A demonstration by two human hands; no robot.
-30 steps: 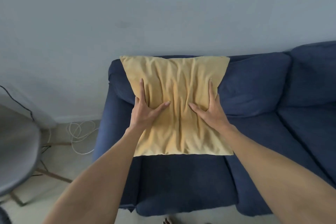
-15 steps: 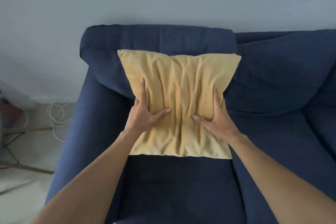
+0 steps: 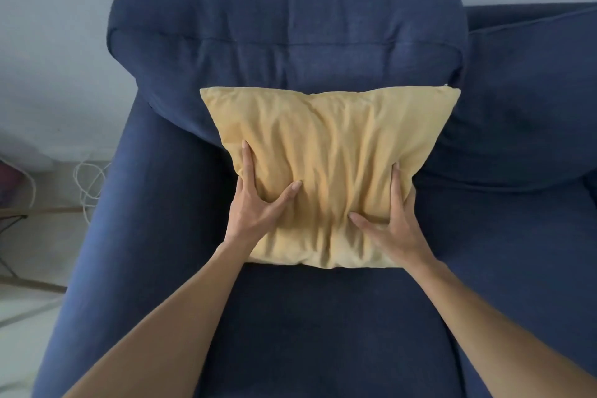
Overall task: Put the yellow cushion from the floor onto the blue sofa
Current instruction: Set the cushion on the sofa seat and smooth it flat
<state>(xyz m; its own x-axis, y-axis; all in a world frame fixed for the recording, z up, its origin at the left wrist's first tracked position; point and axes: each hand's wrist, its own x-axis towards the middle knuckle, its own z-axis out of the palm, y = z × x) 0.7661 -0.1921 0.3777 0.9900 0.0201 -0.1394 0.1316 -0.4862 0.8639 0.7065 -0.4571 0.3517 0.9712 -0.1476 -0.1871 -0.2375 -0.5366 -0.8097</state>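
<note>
Lowered since the earlier frame: yellow cushion (image 3: 326,171), now leaning on the back pillow (image 3: 284,52) of the blue sofa (image 3: 323,333), lower edge at the seat. Left hand (image 3: 258,207) and right hand (image 3: 392,226) clasp its sides, likely to steady it upright. Nearby: white cable (image 3: 89,184) on floor; nothing obstructs

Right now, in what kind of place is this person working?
Most likely a living room at home. A blue sofa stands against a plain wall, a yellow cushion leans on its back, and a loose white cable lies on the floor beside it.
</note>
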